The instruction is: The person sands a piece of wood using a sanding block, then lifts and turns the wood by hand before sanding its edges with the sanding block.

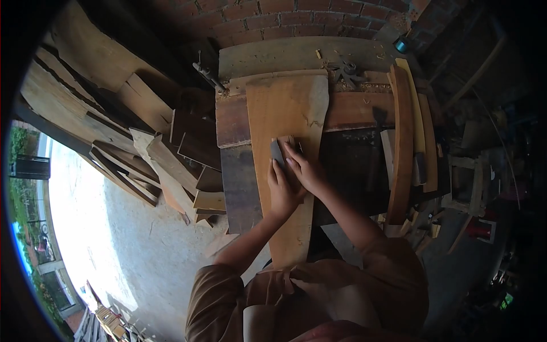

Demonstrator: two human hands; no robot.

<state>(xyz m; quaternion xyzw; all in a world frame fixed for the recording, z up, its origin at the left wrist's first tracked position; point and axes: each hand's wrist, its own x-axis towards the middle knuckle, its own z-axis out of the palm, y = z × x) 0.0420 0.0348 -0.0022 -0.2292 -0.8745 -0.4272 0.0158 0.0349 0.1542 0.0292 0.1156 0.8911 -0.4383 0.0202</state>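
Observation:
Both hands are together on a small block with a grey face (pixel 278 151), which rests on a long, tapering wooden board (pixel 285 108). My left hand (pixel 282 185) has its fingers wrapped round the block's near left side. From the right, my right hand (pixel 303 170) grips the block's top and right side. The board lies lengthwise on the workbench, its wide end away from me and its narrow end close to my body. Part of the block is hidden under my fingers.
Curved wooden strips (pixel 403 142) lie on the bench's right side. A metal clamp (pixel 208 75) stands at its back left, and a dark metal tool (pixel 349 73) sits among shavings at the back. Wooden offcuts (pixel 145 105) are piled at the left. A brick wall (pixel 296 20) rises behind.

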